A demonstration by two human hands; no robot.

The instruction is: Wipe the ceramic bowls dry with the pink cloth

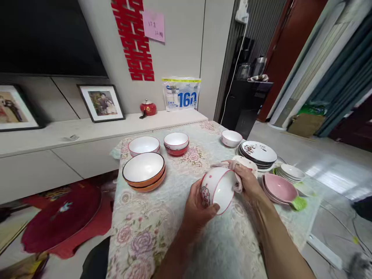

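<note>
A white bowl (218,185) with a red rim and a flower pattern is tilted on its side above the table. My left hand (197,205) grips it from the left, the thumb over the rim. My right hand (245,180) is closed on a pale pink cloth (237,182), which touches the bowl's right rim. Behind the right hand, a white dish (247,162) is partly hidden. To the left stand stacked orange bowls with white insides (144,167), a white bowl (144,145) and a white bowl on a red one (176,140).
On the table's right are a small white bowl (231,138), stacked plates (258,151), pink leaf-handled dishes (280,188) and small white dishes (292,171). A floral tablecloth (142,240) covers the table. Behind, a low cabinet (130,124) holds a red jar (148,107) and a tissue pack (181,94).
</note>
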